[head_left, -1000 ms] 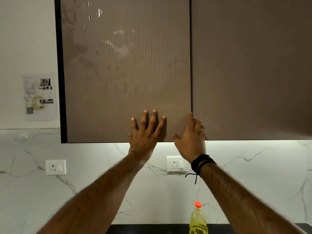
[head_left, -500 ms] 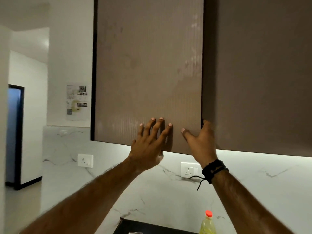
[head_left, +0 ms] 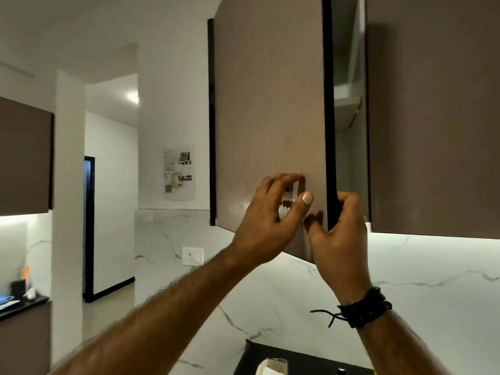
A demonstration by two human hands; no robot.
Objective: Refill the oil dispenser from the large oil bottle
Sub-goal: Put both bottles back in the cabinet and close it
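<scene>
My right hand point(head_left: 339, 231) is curled round the free edge of the cabinet door point(head_left: 270, 117), thumb in front, other digits behind. My left hand point(head_left: 273, 212) is half open beside it, fingertips on the door face, holding nothing. Door ajar; shelf point(head_left: 346, 102) shows up and right of both hands. Neither oil bottle nor dispenser visible; right hand is nearer the opening.

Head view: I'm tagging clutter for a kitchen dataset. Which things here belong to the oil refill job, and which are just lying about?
In use:
- cabinet door, ajar
- right hand, gripping the door's edge
- left hand, at the door's face
- cabinet shelf, showing through the gap

Lying about:
- paper sheet on the wall
- wall socket
- items on the far counter
</scene>
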